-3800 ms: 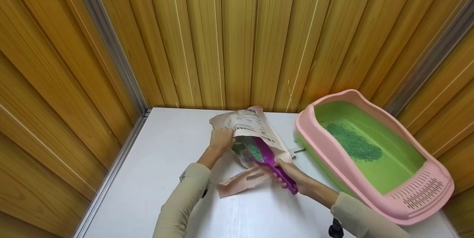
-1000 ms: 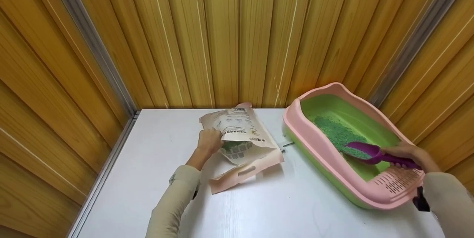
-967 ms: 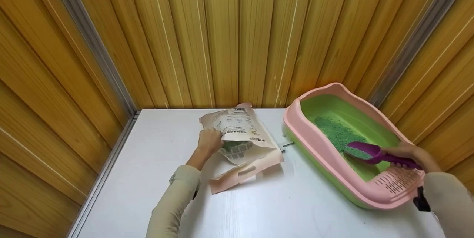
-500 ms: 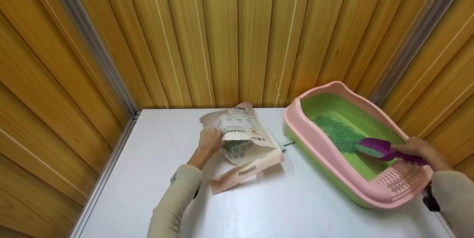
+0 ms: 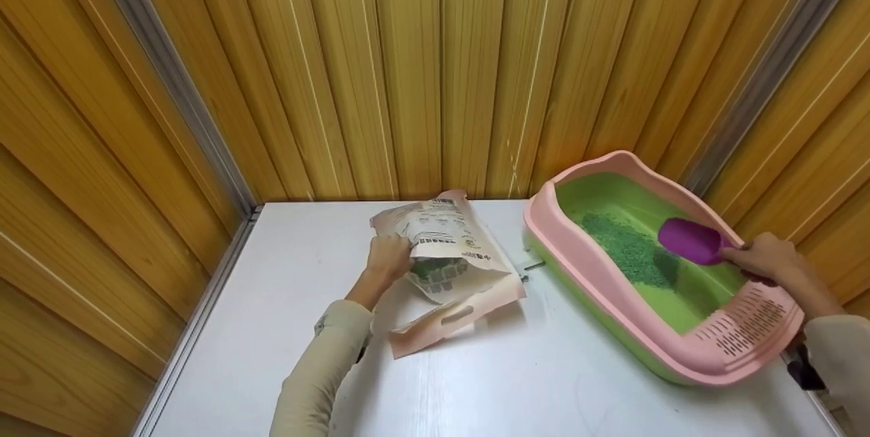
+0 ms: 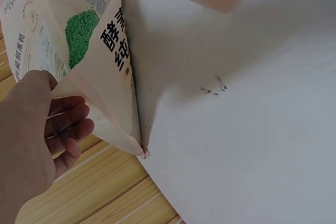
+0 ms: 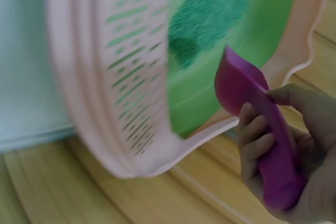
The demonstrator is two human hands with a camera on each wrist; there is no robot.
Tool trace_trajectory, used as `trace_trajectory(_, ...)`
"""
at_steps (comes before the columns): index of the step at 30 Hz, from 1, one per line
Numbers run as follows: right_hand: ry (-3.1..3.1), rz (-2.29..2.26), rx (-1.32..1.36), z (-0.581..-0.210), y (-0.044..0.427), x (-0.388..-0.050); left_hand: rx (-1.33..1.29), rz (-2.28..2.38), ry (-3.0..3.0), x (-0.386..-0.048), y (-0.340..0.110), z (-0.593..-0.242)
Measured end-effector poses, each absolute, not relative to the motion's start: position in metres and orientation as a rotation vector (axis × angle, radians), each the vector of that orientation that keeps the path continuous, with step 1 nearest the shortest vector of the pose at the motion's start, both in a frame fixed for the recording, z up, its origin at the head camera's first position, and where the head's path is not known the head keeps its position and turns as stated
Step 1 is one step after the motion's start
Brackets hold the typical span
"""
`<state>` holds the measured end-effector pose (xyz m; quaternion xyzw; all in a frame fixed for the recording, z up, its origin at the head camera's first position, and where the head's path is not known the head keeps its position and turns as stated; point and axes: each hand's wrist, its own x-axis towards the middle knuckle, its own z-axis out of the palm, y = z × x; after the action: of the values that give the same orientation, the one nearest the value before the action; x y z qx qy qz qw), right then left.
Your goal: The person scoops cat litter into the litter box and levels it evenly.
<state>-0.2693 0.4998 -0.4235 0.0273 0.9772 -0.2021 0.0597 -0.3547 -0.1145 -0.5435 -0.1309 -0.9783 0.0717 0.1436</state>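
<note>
In the head view the left hand [image 5: 389, 258] pinches the upper edge of a pale printed bag [image 5: 442, 223] lying on the table, its mouth gaping. Green pellets [image 6: 80, 34] show inside the bag in the left wrist view. Over the pink-rimmed green tray [image 5: 601, 277], the right hand [image 5: 771, 260] grips the handle of a purple scoop [image 5: 690, 240]. The scoop's bowl is tilted, and no pellets are visible on it. A heap of green pellets [image 5: 632, 250] lies on the tray floor. In the right wrist view the fingers wrap the scoop handle [image 7: 278, 156].
A torn pink strip with a slot [image 5: 425, 334] lies in front of the bag on the white table [image 5: 306, 274]. Small dark marks [image 5: 533, 265] are between bag and tray. Wood-panelled walls [image 5: 408, 70] stand behind and at both sides, with metal strips at the corners.
The scoop has risen from the pellets and turned over, and the green load it carried is gone from it. The right hand has moved slightly up and right. The left hand still pinches the bag.
</note>
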Motion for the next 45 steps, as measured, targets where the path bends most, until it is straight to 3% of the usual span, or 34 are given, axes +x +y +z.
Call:
trace_trajectory(7, 2.675, -1.153, 0.011, -0.397, 0.434, -0.281, -0.352, 0.157, -2.848, -0.360, -0.114, -0.542)
trace_trajectory(16, 2.364, -1.259, -0.146, -0.399, 0.343, -0.272, -0.370, 0.144, -2.825, -0.361, -0.107, -0.548)
trace_trajectory(28, 2.036, -1.213, -0.280, -0.455, 0.268, -0.242, -0.376, 0.091, -2.812, -0.360, -0.094, -0.546)
trace_trajectory(45, 1.625, -1.777, 0.002, -0.529, 0.145, -0.298, -0.342, 0.100, -2.750, -0.362, -0.105, -0.542)
